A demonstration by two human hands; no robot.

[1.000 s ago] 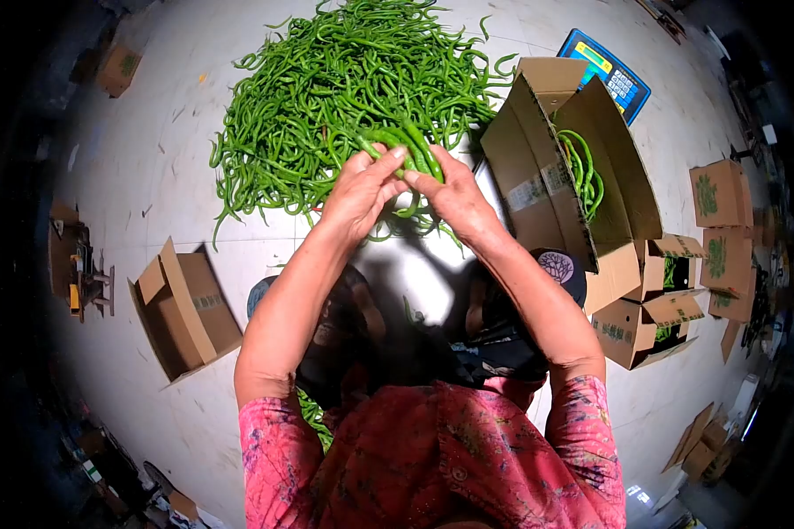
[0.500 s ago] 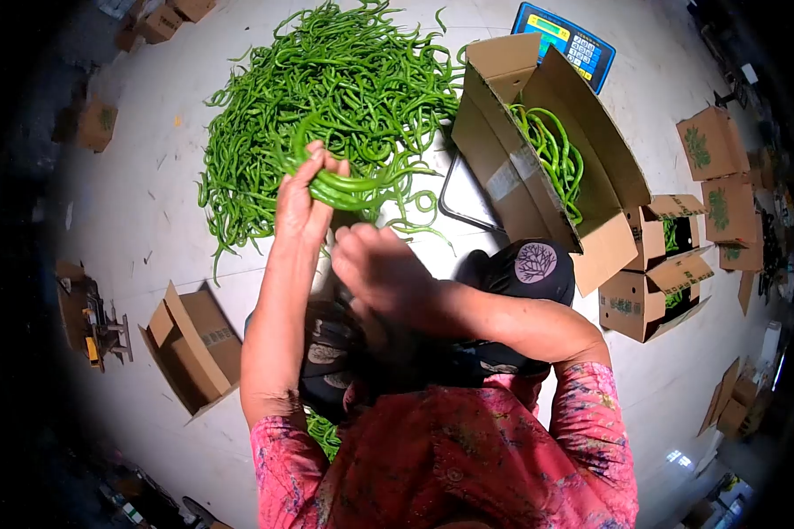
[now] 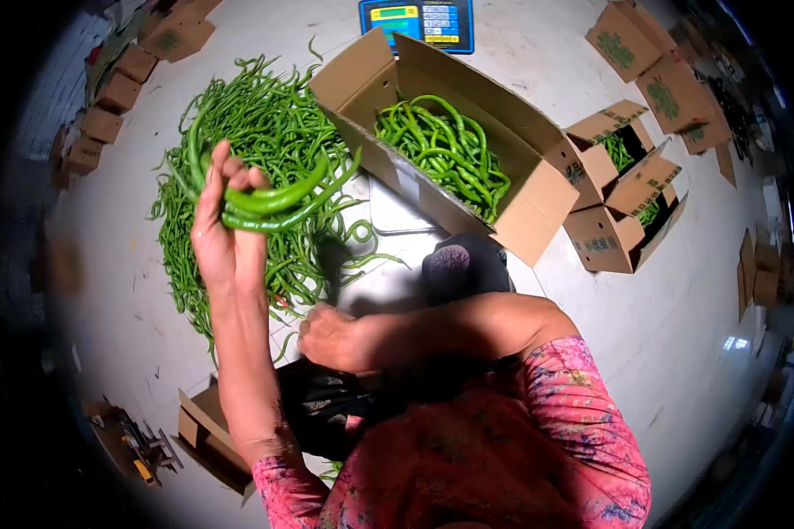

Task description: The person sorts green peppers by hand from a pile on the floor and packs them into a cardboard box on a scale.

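Observation:
My left hand is wrapped round a few long green chili peppers, held above the pile. Their curved ends stick out on both sides of the fingers. Beneath lies a large heap of green chili peppers spread on the floor. My right hand is closed in front of my knees, by the heap's near edge. Whatever its fingers may hold is hidden. To the right, an open cardboard box contains many green chili peppers.
The box sits on a metal scale platform, with a blue-framed scale display behind it. Two open cartons with peppers stand at right, near more cartons. Another open carton lies at lower left.
The view has swung to the right, so the heap and box appear further left. My left hand still grips peppers. My right hand has dropped lower, towards my knees.

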